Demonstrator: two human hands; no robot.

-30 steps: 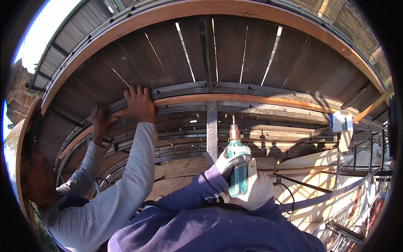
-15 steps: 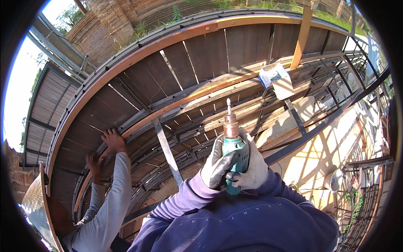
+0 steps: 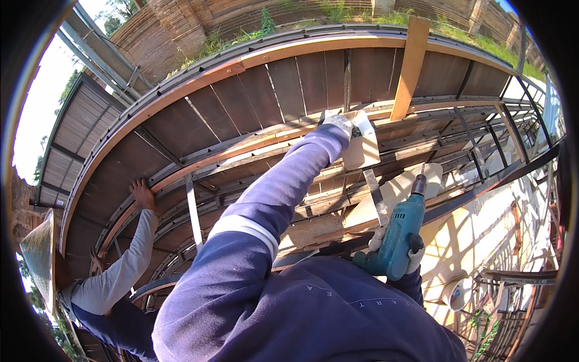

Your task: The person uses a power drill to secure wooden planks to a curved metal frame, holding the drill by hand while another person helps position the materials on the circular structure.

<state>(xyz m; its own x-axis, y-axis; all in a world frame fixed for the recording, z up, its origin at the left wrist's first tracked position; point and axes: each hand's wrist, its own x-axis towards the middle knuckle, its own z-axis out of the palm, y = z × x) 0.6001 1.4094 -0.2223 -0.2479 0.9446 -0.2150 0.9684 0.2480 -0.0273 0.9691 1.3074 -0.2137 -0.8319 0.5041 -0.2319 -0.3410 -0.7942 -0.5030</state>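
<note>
My left arm stretches forward, and my left hand, in a pale work glove, is at a small open carton on the wooden rails. Its fingers are hidden, so I cannot tell whether they hold anything. Small dark pieces, too small to name, show inside the carton beside the glove. At my right side, my right hand, gloved in white and grey, is closed round the handle of a teal power drill. The drill points up and away, with a metal chuck at its front.
Dark boards with a curved wooden rail span the far side. An upright plank crosses the rail. A co-worker's hand rests on the rails at left. Metal framing and a white bucket stand at right.
My left hand has let go of the drill and reached forward to the carton. My right hand has carried the drill rightward. The view has shifted, and the co-worker's hand still rests on the rails.
</note>
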